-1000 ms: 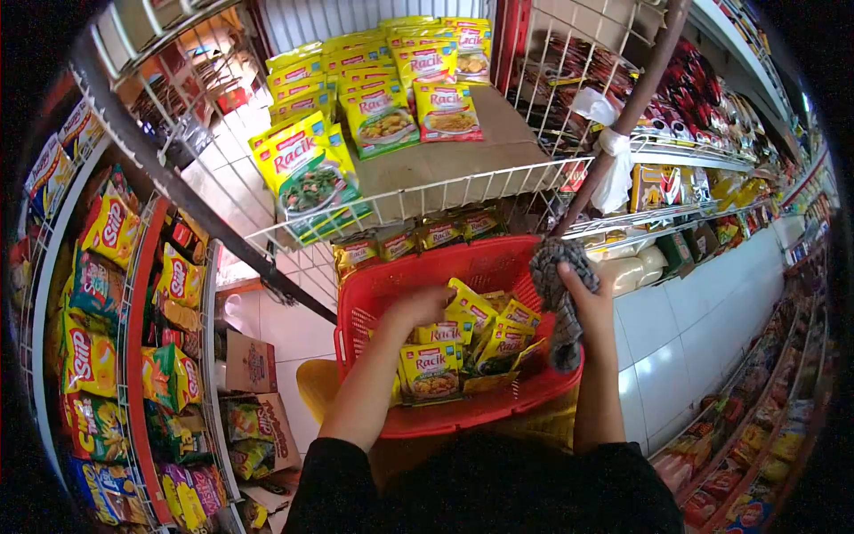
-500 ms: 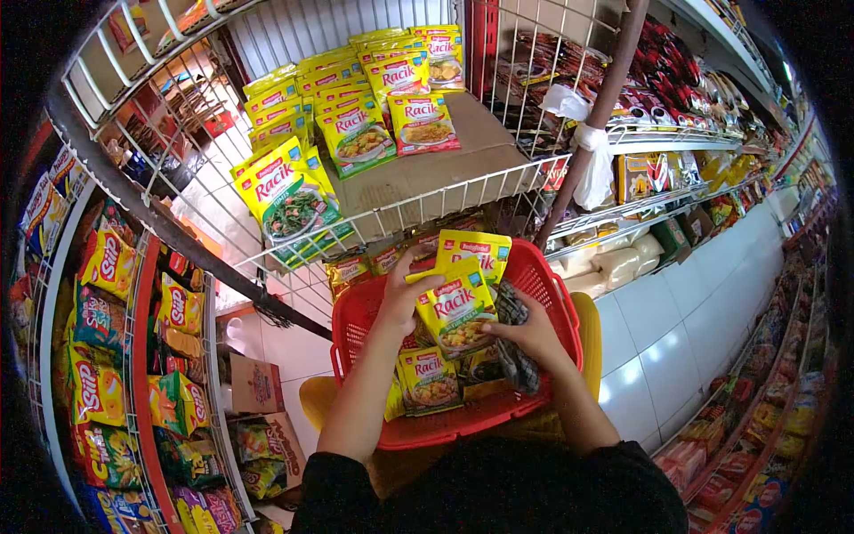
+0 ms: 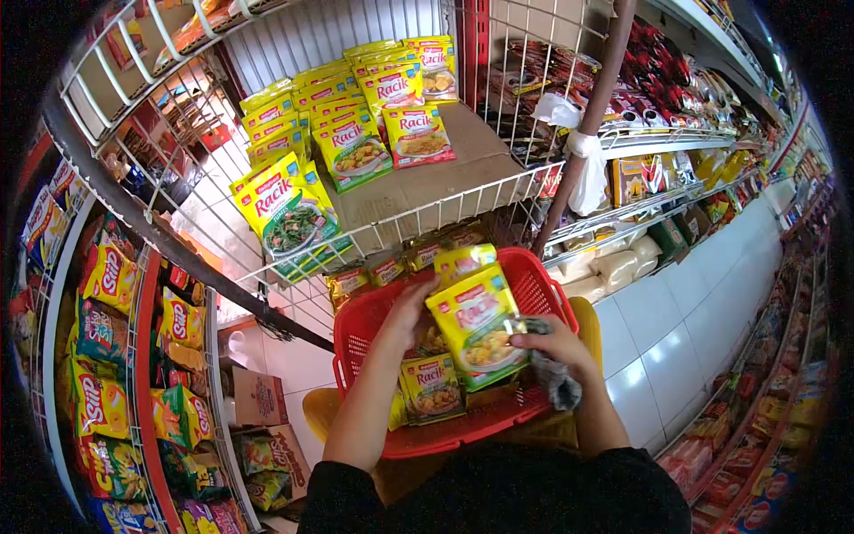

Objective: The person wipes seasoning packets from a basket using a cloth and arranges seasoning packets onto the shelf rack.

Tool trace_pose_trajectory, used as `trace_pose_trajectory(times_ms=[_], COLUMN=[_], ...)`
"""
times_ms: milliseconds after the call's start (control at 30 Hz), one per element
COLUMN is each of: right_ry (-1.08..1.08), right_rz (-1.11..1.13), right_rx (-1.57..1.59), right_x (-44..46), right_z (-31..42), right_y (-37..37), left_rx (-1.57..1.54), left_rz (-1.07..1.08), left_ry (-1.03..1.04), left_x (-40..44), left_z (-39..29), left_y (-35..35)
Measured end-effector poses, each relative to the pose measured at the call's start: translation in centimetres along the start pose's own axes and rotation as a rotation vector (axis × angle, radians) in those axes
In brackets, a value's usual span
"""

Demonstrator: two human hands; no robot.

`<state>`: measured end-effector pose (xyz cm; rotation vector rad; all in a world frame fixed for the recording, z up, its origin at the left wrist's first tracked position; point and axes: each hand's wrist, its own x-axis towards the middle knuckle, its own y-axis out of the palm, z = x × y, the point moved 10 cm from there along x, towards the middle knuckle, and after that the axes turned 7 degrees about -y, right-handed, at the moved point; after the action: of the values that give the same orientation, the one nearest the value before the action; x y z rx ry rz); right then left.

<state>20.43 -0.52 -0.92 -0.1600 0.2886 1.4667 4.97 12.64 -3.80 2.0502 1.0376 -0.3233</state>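
Left hand [image 3: 409, 313] is half-curled, its hold untellable from my end, and right hand [image 3: 560, 344] pinched closed; I have both before the wire shelf [image 3: 454, 182], over a red basket [image 3: 485, 429] whose walls seemingly corral other packets [image 3: 433, 389]. Right thumb clamps 1 yellow packet [image 3: 478, 322], probably steadying it, with a grey cloth [image 3: 560, 386].

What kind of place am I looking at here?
Probably a small grocery shop: Racik packets stand on a cardboard-lined shelf, Siip snack bags line the picture's left, and a red basket holds more packets.
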Motion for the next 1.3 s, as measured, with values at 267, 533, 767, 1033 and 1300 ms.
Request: trace_pose_trajectory(times_ms=[267, 533, 767, 1033, 1300], right_ry=[-0.163, -0.498, -1.207, -0.961, -0.433], right_rz=[-0.081, -0.591, -0.252, -0.528, -0.207], right_rx=[0.227, -0.062, -1.030, -1.055, -0.008], right_x=[0.2, 0.5, -3.2, -0.1, 6.9], right_z=[1.9, 3.2, 10.2, 11.4, 2.3], right_y=[-0.8, -4.3, 9.0, 5.1, -3.8], left_rx=[-0.024, -0.283, -0.204, -0.177, -0.279], left_rz=[0.312, 0.353, 0.103, 0.218, 0.166], left_ry=[0.239, -0.030, -0.140, -0.014, 0.135], left_x=[-1.6, -0.3, -1.6, -1.7, -4.9], left_z=[0.0, 3.9, 5.9, 5.2, 1.6], left_y=[4.6, 6.0, 5.7, 5.4, 7.2])
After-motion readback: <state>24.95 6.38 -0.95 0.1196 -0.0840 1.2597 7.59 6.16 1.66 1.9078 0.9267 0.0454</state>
